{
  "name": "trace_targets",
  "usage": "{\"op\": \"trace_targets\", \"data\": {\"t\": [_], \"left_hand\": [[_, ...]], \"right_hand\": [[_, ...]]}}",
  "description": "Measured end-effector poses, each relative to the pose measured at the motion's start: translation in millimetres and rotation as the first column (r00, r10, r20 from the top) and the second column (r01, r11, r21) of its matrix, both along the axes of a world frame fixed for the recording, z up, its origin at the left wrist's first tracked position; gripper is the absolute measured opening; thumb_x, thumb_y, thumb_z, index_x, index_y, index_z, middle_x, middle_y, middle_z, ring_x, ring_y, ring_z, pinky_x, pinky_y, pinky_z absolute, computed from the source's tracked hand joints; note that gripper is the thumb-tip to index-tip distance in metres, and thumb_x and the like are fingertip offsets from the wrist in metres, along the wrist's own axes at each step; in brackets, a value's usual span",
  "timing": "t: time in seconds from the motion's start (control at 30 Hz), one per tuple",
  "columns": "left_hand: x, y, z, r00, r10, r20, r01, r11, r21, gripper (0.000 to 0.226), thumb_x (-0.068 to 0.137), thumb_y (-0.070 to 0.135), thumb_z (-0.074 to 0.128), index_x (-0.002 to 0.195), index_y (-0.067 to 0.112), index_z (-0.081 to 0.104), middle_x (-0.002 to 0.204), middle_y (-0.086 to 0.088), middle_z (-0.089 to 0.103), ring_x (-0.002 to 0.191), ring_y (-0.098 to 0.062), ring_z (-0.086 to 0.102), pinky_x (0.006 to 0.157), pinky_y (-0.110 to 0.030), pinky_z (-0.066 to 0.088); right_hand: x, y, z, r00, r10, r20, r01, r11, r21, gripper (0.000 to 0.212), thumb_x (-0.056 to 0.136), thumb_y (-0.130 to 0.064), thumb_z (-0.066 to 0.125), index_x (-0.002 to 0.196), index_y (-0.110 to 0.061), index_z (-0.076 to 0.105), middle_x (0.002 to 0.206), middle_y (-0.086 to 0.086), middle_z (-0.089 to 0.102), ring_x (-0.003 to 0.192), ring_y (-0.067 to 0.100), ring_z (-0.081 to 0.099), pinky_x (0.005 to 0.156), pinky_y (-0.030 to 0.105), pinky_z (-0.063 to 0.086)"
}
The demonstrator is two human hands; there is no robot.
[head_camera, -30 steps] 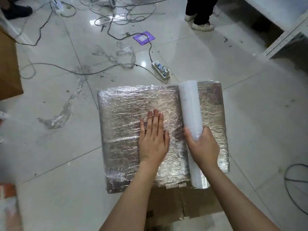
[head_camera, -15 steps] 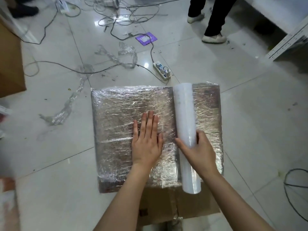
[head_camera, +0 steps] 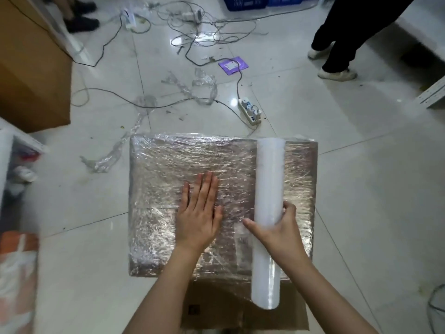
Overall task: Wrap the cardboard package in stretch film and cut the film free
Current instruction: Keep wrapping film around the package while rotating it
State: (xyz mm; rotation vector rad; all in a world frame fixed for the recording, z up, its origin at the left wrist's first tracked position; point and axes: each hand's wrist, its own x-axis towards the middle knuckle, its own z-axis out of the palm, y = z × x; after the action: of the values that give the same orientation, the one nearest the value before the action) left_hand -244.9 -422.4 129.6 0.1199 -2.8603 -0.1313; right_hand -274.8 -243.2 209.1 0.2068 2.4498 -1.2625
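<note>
Dead centre on the floor lies the cardboard package [head_camera: 192, 165], flat and already shiny with film, so each pass can be smoothed down. Across its three o'clock side rests the stretch film roll [head_camera: 268, 201], lengthwise from twelve to six, its near end overhanging the edge, likely feeding film under tension. The left hand [head_camera: 198, 213] presses flat, fingers straight, pinning the layer down. The right hand [head_camera: 277, 227] curls around the roll, thumb and fingers gripping it steady.
</note>
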Motion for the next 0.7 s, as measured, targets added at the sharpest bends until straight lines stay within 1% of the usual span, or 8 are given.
{"op": "trace_targets", "data": {"t": [0.13,0.27,0.4,0.47,0.53,0.6,0.63,0.7], "left_hand": [[0,-1,-1,1.0,-0.002,0.001,0.002,1.0,0.004,0.058,0.101,0.038,0.014,0.151,0.009,0.016,0.159,-0.008,0.014,0.148,-0.021,0.007,0.12,-0.045,0.005],[-3,-2,-3,1.0,-0.005,0.004,0.005,1.0,-0.015,0.059,0.101,0.039,0.011,0.151,0.008,0.015,0.159,-0.007,0.01,0.148,-0.02,0.003,0.12,-0.043,0.001],[-9,-6,-4,1.0,0.004,0.03,-0.005,1.0,0.019,0.059,0.101,0.039,0.009,0.151,0.007,0.017,0.159,-0.008,0.013,0.148,-0.02,0.005,0.12,-0.043,0.002],[-11,-7,0,0.999,-0.014,0.029,0.012,0.997,0.072,0.061,0.102,0.043,0.005,0.15,0.008,0.015,0.159,-0.006,0.013,0.148,-0.017,0.0,0.12,-0.043,0.002],[-12,-9,9,0.999,-0.051,0.009,0.048,0.977,0.21,0.066,0.1,0.051,0.004,0.15,0.008,0.014,0.159,-0.005,0.013,0.147,-0.012,-0.002,0.12,-0.039,-0.001],[-12,-10,20,0.999,-0.049,-0.014,0.051,0.939,0.341,0.07,0.099,0.055,0.004,0.15,0.009,0.011,0.159,-0.005,0.011,0.147,-0.01,-0.001,0.12,-0.035,-0.002],[-9,-8,24,0.999,-0.025,-0.019,0.03,0.94,0.339,0.069,0.099,0.054,0.003,0.15,0.008,0.008,0.159,-0.005,0.01,0.147,-0.011,0.001,0.12,-0.035,-0.001],[0,5,24,0.999,0.027,-0.038,-0.017,0.969,0.246,0.062,0.101,0.045,0.009,0.15,0.006,0.002,0.159,-0.005,0.004,0.147,-0.016,0.001,0.12,-0.038,-0.003]], "right_hand": [[5,0,-1,0.986,0.05,-0.16,0.013,0.93,0.368,0.085,0.066,-0.066,0.069,0.124,-0.013,0.034,0.106,0.003,0.056,0.094,0.028,0.062,0.072,0.037,0.052],[-1,-2,-6,0.983,0.057,-0.177,0.037,0.873,0.487,0.086,0.07,-0.071,0.061,0.122,-0.008,0.036,0.11,0.011,0.059,0.096,0.033,0.063,0.074,0.04,0.051],[-6,-3,-5,0.984,0.081,-0.158,-0.017,0.93,0.368,0.047,0.093,-0.051,0.041,0.115,-0.009,0.037,0.108,0.011,0.057,0.087,0.03,0.057,0.069,0.035,0.04],[-9,3,-5,0.983,0.101,-0.154,-0.053,0.956,0.287,0.039,0.096,-0.049,0.035,0.112,-0.014,0.035,0.104,0.008,0.056,0.08,0.024,0.053,0.065,0.033,0.038],[-10,10,-7,0.988,0.086,-0.13,-0.061,0.981,0.185,0.046,0.093,-0.052,0.038,0.119,-0.014,0.036,0.104,0.004,0.054,0.08,0.019,0.054,0.062,0.031,0.04],[-8,14,-11,0.995,0.019,-0.102,-0.013,0.998,0.06,0.06,0.085,-0.058,0.043,0.126,-0.014,0.038,0.106,0.001,0.054,0.086,0.015,0.056,0.064,0.03,0.044],[-7,15,-13,0.995,-0.011,-0.102,0.013,1.0,0.023,0.064,0.081,-0.06,0.046,0.127,-0.015,0.04,0.108,0.001,0.054,0.088,0.014,0.056,0.065,0.028,0.044],[-7,14,-15,0.993,-0.031,-0.111,0.033,0.999,0.013,0.066,0.076,-0.061,0.049,0.123,-0.015,0.044,0.107,0.001,0.055,0.088,0.012,0.056,0.064,0.025,0.044]]}}
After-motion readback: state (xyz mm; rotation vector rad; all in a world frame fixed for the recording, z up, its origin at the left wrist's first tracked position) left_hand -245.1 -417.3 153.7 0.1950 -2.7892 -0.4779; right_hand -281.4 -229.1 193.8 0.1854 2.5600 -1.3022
